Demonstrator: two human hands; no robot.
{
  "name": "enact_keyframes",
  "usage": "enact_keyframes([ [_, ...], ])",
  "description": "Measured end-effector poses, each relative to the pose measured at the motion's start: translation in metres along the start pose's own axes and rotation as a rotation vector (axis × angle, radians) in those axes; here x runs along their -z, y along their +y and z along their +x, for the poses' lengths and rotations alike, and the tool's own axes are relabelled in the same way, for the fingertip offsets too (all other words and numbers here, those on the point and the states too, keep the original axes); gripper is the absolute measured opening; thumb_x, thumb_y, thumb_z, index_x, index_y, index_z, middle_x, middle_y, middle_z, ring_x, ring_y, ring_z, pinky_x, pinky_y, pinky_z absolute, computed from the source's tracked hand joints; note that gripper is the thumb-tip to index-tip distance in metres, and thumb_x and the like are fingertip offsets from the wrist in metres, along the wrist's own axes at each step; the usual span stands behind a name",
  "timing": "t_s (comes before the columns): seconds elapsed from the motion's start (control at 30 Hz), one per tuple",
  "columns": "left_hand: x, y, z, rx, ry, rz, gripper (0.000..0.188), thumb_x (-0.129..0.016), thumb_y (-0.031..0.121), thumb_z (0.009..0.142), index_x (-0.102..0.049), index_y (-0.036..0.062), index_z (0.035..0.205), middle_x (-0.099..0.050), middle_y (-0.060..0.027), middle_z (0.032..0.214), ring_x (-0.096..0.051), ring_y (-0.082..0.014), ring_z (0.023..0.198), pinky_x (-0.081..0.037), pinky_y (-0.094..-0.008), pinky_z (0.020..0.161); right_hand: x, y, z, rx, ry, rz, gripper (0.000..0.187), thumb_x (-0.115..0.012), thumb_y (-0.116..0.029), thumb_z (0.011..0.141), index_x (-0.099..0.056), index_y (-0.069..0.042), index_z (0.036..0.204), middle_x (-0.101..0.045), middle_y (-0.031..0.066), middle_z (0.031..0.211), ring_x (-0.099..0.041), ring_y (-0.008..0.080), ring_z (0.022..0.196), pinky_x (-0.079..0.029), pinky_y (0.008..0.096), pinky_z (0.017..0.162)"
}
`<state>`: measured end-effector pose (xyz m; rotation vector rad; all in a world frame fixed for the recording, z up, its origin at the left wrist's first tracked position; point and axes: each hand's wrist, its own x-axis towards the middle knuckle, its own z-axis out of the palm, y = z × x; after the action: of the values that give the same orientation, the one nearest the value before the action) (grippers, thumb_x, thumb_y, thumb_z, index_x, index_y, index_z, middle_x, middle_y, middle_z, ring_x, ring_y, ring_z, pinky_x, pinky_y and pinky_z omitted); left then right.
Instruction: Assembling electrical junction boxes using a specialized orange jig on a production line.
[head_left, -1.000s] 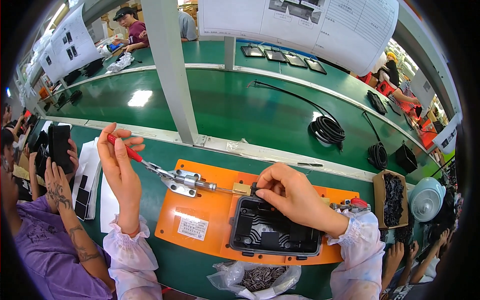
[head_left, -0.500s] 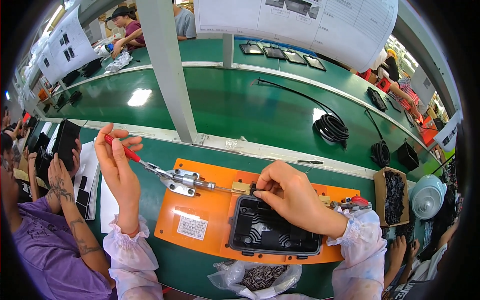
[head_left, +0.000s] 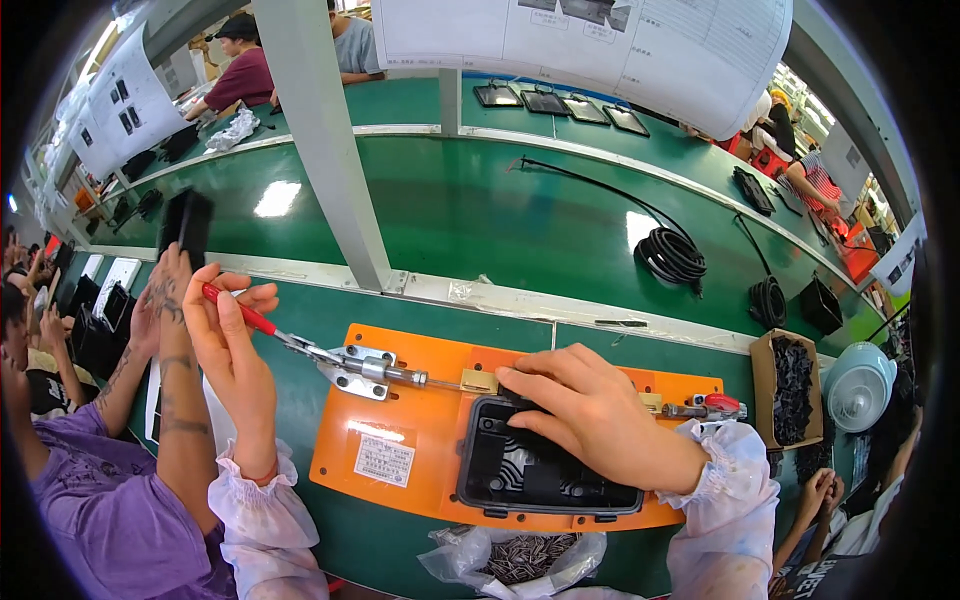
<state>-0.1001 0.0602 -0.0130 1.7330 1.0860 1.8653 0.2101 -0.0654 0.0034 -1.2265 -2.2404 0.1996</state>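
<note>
My left hand is closed loosely around the red handle of a metal toggle clamp. This clamp is bolted to an orange fixture plate, and its rod points at a small brass block. On the plate lies an open black plastic housing, hollow side up. Over its upper right part reaches my right hand, fingertips on the top edge beside the brass block and thumb over the inside, gripping that wall. The hand covers much of the housing's right half.
A second red-handled clamp sits at the plate's right end. Below lies a plastic bag of small metal pins. Rightward stand a carton of black parts and a pale fan. A co-worker's tattooed arm is close on the left.
My right hand has gone from a pinch at the housing's top edge to a wider grip with fingers extended. The co-worker at left has raised a black box toward the green belt.
</note>
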Motion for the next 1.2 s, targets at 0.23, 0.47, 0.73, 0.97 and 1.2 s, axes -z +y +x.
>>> enact_keyframes([
  [0.23, 0.0, 0.001, -0.003, -0.036, -0.029, 0.018, 0.031, -0.039, 0.014, 0.108, -0.043, 0.0001, 0.135, -0.056, -0.0092, 0.108, -0.066, -0.017, 0.093, -0.053, -0.0275, 0.08, -0.002, 0.01, 0.002, 0.04, -0.043, -0.005, 0.047, -0.077, -0.018, 0.081, -0.064, 0.005, 0.119, -0.062, 0.0141, 0.114, -0.057, 0.0301, 0.1, -0.051, 0.0379, 0.086],
  [0.47, 0.003, -0.001, -0.003, 0.001, -0.028, -0.032, 0.032, -0.039, 0.016, 0.109, -0.042, 0.0016, 0.136, -0.056, -0.0081, 0.109, -0.065, -0.0167, 0.094, -0.054, -0.0285, 0.083, -0.003, 0.01, 0.003, -0.093, -0.053, 0.227, 0.047, -0.077, -0.016, 0.082, -0.058, 0.006, 0.119, -0.056, 0.0162, 0.11, -0.054, 0.033, 0.101, -0.048, 0.0408, 0.088],
  [0.73, 0.007, -0.008, -0.003, 0.055, 0.023, -0.036, 0.036, -0.037, 0.02, 0.109, -0.039, 0.003, 0.141, -0.054, -0.0084, 0.114, -0.066, -0.0146, 0.089, -0.055, -0.0263, 0.075, 0.002, 0.004, 0.013, -0.251, -0.193, 0.296, 0.04, -0.075, -0.01, 0.083, -0.055, 0.003, 0.115, -0.052, 0.0166, 0.108, -0.055, 0.0353, 0.099, -0.047, 0.0431, 0.084],
  [0.97, 0.006, -0.009, -0.002, 0.034, 0.014, -0.044, 0.035, -0.036, 0.019, 0.109, -0.039, 0.0027, 0.14, -0.054, -0.009, 0.114, -0.066, -0.0141, 0.086, -0.054, -0.026, 0.073, -0.003, 0.01, 0.001, -0.015, -0.014, 0.153, 0.028, -0.066, -0.005, 0.085, -0.061, 0.006, 0.11, -0.055, 0.0156, 0.112, -0.061, 0.0306, 0.092, -0.054, 0.0375, 0.072],
  [1.2, 0.007, -0.005, -0.001, 0.067, 0.025, -0.088, 0.035, -0.036, 0.018, 0.109, -0.04, 0.0018, 0.14, -0.054, -0.0089, 0.114, -0.065, -0.0136, 0.086, -0.054, -0.0261, 0.075, -0.002, 0.011, -0.002, 0.134, -0.022, -0.155, 0.032, -0.07, -0.013, 0.083, -0.065, 0.007, 0.108, -0.06, 0.0156, 0.111, -0.06, 0.0275, 0.094, -0.055, 0.036, 0.072],
])
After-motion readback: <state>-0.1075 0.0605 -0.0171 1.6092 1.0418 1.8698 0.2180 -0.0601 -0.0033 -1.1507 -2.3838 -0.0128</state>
